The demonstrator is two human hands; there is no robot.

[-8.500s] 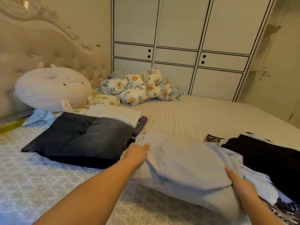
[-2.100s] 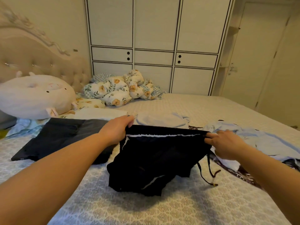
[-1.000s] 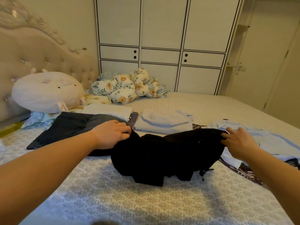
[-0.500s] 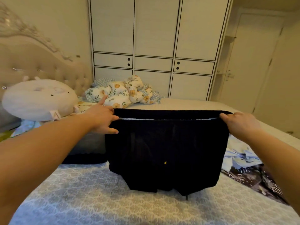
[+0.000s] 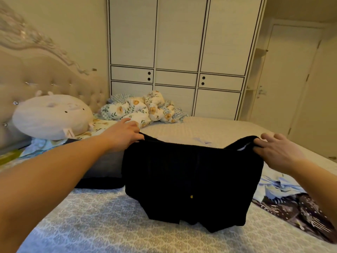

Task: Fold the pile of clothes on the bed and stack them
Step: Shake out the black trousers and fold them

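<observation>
A white wardrobe (image 5: pixel 176 57) with black-lined panels fills the far wall, and below it the bed (image 5: pixel 102 229), under a grey patterned cover, spreads across the rest of the view, with a tufted beige headboard (image 5: pixel 54 83) at the left. Held above the middle of the bed is a pair of black shorts (image 5: pixel 191 176), hanging by its waistband with the leg hems brushing the cover and a small yellow cord tip showing on the front. A round cream plush cushion (image 5: pixel 52 115) leans on the headboard, and a bundled floral blanket (image 5: pixel 138 110) lies at the wardrobe's foot. Unfolded light blue and dark printed clothes (image 5: pixel 291 199) lie at the right; a folded dark garment (image 5: pixel 102 172) sits left of the shorts. The left hand (image 5: pixel 124 134) pinches the waistband's left corner, the right hand (image 5: pixel 275 150) its right corner, the two hands held well apart.
</observation>
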